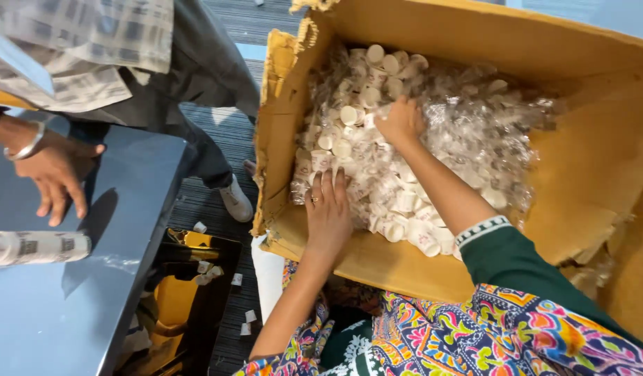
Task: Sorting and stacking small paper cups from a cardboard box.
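Two hands dig in a big box of little cups.

The left hand point(327, 212) lies flat, fingers together, on the near edge of the pile of small white paper cups in clear plastic bags point(377, 153). The right hand point(401, 122) is farther in, curled and pushing down; I cannot tell what it grips. The cups point every way, many with round ends up. They fill the big brown cardboard box point(600, 146). Far left, another person's hand point(57, 170) hovers over a shiny grey table point(71, 299), where a long sleeve of stacked cups point(36, 247) lies sideways.
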